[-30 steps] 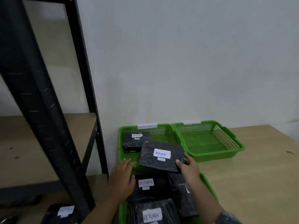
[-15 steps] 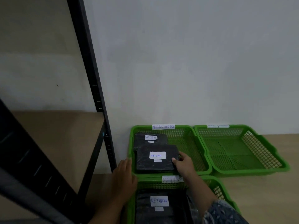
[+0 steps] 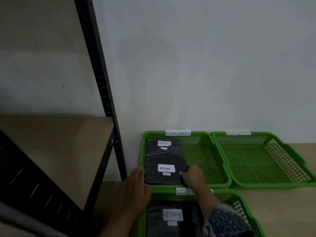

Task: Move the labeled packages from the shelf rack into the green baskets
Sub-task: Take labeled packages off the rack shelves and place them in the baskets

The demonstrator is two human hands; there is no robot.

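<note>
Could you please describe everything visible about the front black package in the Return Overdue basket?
The front package is a flat, black, round-cornered rectangle in glossy, wrinkled film. Its white label reads RETURN in blue handwriting, with a smaller white tag below. It lies flat at the front left of the green basket, its far edge meeting a second package. The right hand grips its right edge; the left hand rests at the basket rim beside it.

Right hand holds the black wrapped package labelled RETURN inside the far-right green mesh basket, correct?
No. The head view shows the right hand holding the black wrapped package labelled RETURN inside the green mesh basket tagged RETURN OVERDUE, which sits left of the far-right green mesh basket. That one holds no package.
</note>
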